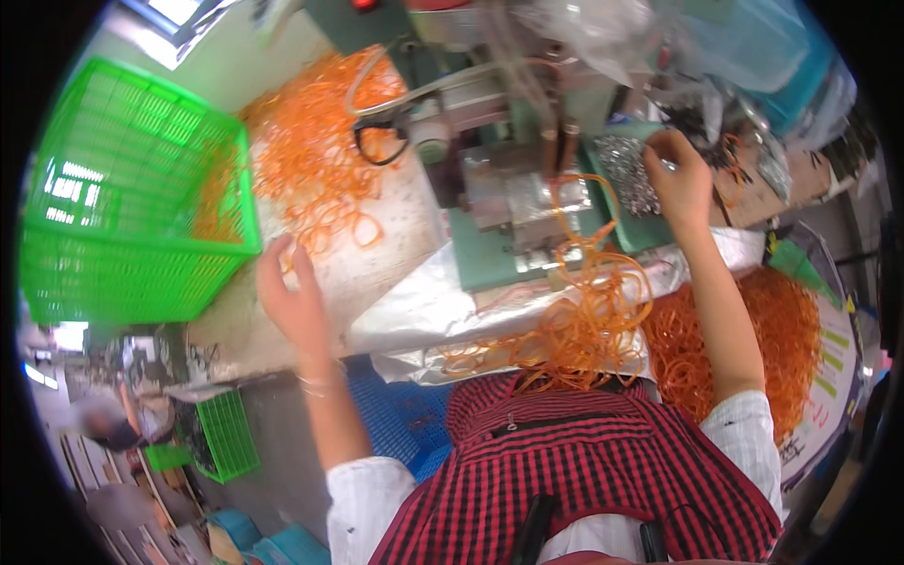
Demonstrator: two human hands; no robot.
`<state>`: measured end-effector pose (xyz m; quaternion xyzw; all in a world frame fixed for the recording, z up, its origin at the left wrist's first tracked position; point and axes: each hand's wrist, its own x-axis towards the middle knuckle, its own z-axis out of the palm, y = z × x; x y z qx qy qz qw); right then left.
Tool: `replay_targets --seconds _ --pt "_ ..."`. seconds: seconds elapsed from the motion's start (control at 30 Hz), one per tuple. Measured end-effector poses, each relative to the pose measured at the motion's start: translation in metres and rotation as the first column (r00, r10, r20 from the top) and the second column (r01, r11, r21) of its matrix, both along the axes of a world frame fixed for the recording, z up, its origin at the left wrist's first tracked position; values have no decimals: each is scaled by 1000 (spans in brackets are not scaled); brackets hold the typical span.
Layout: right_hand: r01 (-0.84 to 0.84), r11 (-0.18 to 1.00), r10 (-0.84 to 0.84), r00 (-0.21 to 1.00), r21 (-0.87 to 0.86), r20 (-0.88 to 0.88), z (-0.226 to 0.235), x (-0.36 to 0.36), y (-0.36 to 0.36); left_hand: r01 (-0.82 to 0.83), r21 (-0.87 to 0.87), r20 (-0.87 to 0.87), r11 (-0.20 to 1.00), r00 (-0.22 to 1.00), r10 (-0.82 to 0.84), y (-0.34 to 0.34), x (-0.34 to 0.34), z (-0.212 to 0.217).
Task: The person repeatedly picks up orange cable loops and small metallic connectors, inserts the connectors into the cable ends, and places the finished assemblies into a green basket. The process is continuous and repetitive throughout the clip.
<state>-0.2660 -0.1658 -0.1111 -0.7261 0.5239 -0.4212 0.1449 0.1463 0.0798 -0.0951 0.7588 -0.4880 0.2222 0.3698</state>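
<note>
Red-and-black checked apron [565, 438] cloth lies nearest, below orange loops [603, 315] tangled at the foil-covered worktop [424, 301] edge. The left hand [292, 294], thumb and fingers parted, is beside a loose orange heap [315, 141]; the right hand [682, 185] curls narrowly over silver parts [621, 174]. Whether it pinches one, I cannot tell.

Overall light: is reading bright.
White rectangular panel [175, 21]: is glaring at upper left.
Crumpled silver foil sheet [428, 294]: is reflecting pale highlights.
Bare left hand [294, 299], bare right hand [682, 184]: are blurring slightly.
Green perforated plastic basket [122, 268]: is bending toward the fisheye edge.
</note>
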Motion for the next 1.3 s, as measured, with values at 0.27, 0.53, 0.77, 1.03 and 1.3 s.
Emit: replay_targets --seconds 0.27,0.53,0.77,1.03,1.3 --pt "-122 975 94 984 187 154 4 20 25 51 452 -202 891 978 46 45 151 -114" --pt "-191 938 106 953 289 285 9 26 21 216 -132 -312 968 917 -247 -30 40 -14" --pt "-180 940 50 913 289 406 9 -17 69 345 -200 -571 917 720 -395 -36 -26 -28" --pt "-512 806 373 828 295 419 91 51 51 354 206 91 912 921 -378 -68 -23 -5" --pt "-562 769 291 731 303 617 76 72 55 192 -547 -653 815 511 -559 -50 -75 -17"
